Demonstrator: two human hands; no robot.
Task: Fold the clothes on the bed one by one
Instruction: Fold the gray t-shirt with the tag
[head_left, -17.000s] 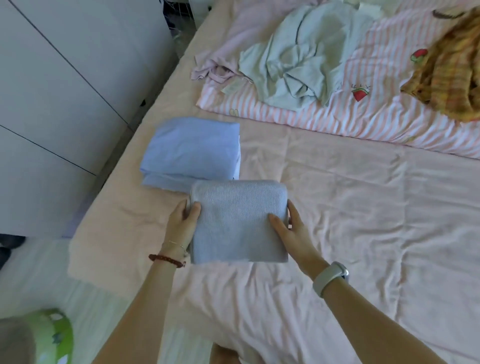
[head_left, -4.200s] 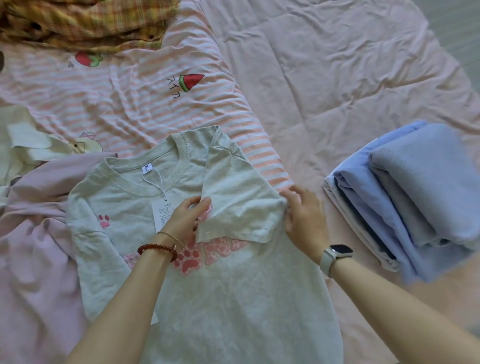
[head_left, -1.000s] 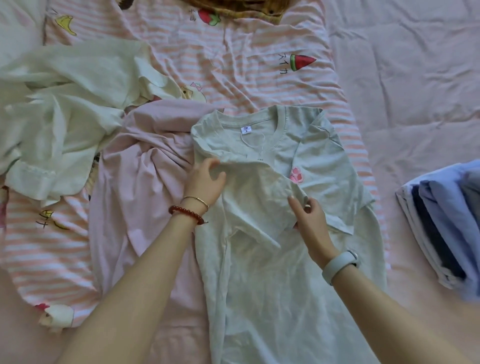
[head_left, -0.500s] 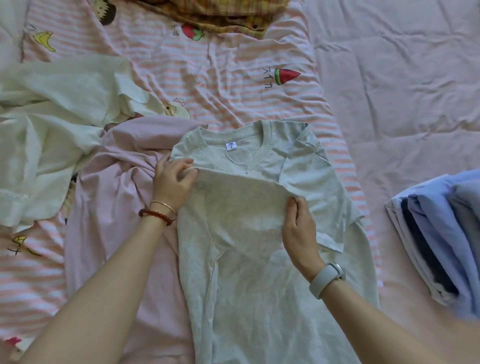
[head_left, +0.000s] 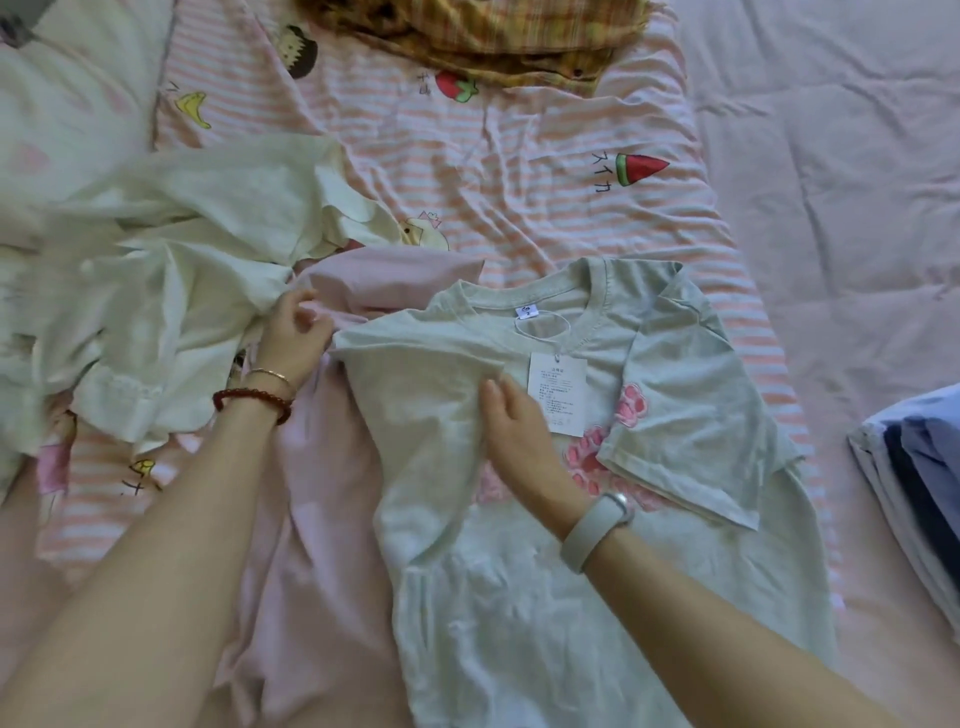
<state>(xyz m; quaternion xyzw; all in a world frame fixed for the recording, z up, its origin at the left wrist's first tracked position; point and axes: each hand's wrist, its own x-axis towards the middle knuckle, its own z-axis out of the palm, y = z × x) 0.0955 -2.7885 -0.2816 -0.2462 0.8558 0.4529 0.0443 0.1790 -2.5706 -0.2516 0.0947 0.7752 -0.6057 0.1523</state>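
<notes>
Head view: my arms hide the grey T-shirt's (head_left: 597, 597) hem. My left hand (head_left: 291, 338) pinches its soft folded-in sleeve edge; my right hand (head_left: 514, 421) presses flat, fingers straight, beside the paper hang tag (head_left: 558, 397). It lies on wrinkled pink garment (head_left: 322, 519) and striped sheet (head_left: 519, 197); the folded stack (head_left: 914, 493) is cropped.

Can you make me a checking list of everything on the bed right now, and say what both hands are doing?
Surface: pale pink quilted bed cover, creased; pink-and-white striped sheet with fruit pictures spread over it.
Job's things: grey short-sleeved T-shirt with pink paw prints lying flat, sleeves folded inward, white paper tag still attached; pale pink garment under its left edge; crumpled cream garment; yellow-brown plaid shirt; folded blue stack at right.
Clutter: nothing seen.
Hands: left hand pinches the T-shirt's shoulder edge; right hand presses flat on the folded sleeve.
Cables: nothing seen.
Surroundings: nothing seen.
</notes>
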